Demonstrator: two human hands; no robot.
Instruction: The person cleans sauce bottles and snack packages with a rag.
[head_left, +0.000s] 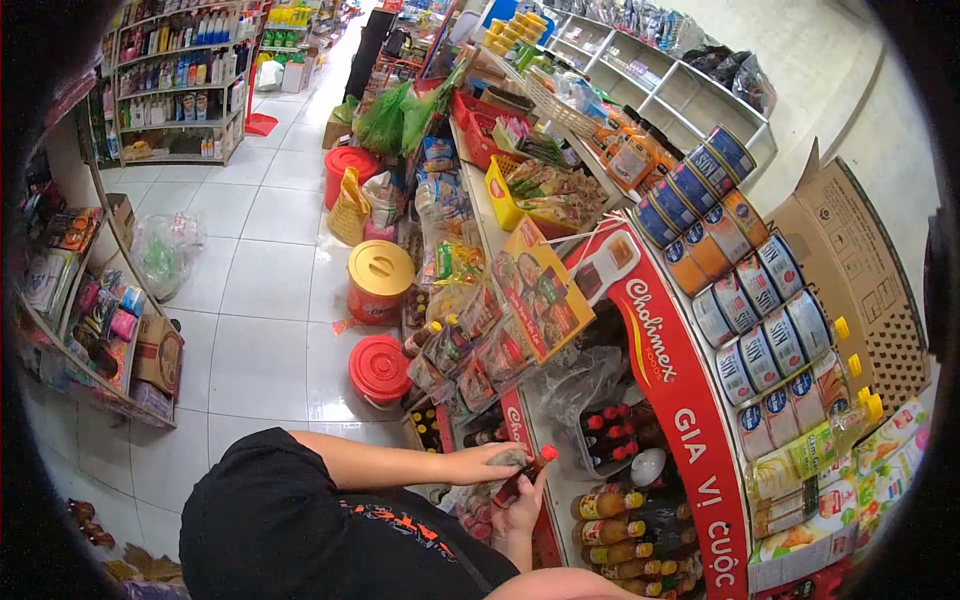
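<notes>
A small dark bottle with a red cap [522,479] was held low in the frame, just right of centre, in front of the red display stand [690,400]. It was gripped from below by the right hand [522,510], whose fingers were curled around its lower half, the cap tilted toward the upper right. The left hand [488,463] was laid over the bottle from the left, its fingers bent and closed on a greyish cloth [512,457] that was pressed against the bottle's upper side. Just right of the hands, rows of sauce bottles [610,530] were stood on the stand's lower shelves. Stacked cans [745,300] were seen at the right, and two red lidded buckets [379,368] on the tiled floor left of centre.
</notes>
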